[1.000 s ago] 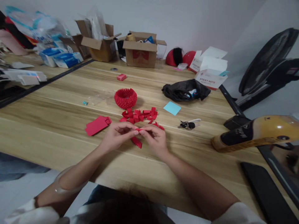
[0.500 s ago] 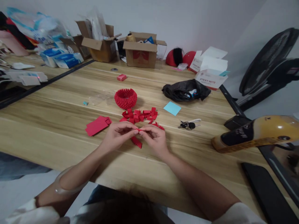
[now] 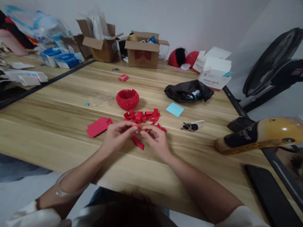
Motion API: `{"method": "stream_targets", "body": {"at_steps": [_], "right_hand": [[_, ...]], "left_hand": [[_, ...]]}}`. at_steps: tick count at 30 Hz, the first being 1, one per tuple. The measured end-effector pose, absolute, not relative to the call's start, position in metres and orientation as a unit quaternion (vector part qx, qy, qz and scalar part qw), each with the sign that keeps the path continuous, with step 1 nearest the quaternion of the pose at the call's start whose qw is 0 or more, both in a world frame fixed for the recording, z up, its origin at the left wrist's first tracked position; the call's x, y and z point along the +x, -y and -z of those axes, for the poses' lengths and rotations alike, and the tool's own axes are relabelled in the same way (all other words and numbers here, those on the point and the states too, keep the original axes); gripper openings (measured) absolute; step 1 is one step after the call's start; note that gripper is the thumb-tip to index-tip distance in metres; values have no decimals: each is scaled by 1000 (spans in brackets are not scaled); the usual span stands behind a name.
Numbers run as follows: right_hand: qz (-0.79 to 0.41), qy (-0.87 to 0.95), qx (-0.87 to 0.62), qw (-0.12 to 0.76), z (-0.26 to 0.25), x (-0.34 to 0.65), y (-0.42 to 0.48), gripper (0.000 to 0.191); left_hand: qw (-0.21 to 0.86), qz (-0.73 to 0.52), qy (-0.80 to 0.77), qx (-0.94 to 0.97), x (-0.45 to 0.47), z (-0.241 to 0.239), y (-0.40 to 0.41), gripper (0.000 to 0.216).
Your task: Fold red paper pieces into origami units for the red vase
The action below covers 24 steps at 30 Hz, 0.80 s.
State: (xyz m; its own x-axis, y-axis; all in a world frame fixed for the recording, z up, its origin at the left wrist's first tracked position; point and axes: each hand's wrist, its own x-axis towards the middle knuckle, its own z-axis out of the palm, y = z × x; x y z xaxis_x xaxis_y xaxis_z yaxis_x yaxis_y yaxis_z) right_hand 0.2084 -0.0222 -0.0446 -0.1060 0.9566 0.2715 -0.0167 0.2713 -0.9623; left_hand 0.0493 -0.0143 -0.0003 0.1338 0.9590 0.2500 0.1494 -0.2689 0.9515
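Observation:
Between the fingertips of my left hand is a small folded red paper piece, pinched at its left end. My right hand is close at the other end, thumb and forefinger slightly apart; whether a fingertip touches the paper is hard to see. Just below the hands lies a red strip of joined folded pieces. Beyond them is a loose pile of folded red paper pieces. Behind the pile stands a round red bowl of interlocked paper pieces. A stack of flat red paper lies left of my left hand.
A blue sticky note, keys and a black plastic bag lie to the right. Further right are a drink bottle, a dark phone-like slab and a fan. Cardboard boxes line the back.
My right thumb has come away from the forefinger, loosening its pinch. The small red piece now shows more at my left fingertips, which have shifted slightly left and up.

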Motion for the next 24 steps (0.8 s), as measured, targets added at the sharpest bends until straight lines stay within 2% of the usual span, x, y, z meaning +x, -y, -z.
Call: {"method": "stream_targets", "body": {"at_steps": [3,5,7,10,14,19,24], "right_hand": [[-374,688,-415,463,46,206,21,26],[-328,747,-407,411,45,206,21,26],[-314,759,-408,398,44,206,21,27],[-347,718,-411,442,43,208,21,24],[-401,662,-388,501,45,210,20,20],[-384,632,-379,556,44,210,20,10],[-381,593,-387,594,39,209,24,8]], "left_hand": [[390,-534,-479,577,48,3,11,18],[368,-543,-496,569,46,5,9,18],[353,-542,-504,572,45,6,8,19],[358,-540,-506,569,44,8,7,21],[416,-535,-500,539,43,8,6,25],[486,-498,-496,519,43,7,5,32],[543,-498,-473,483,42,11,3,26]]}}
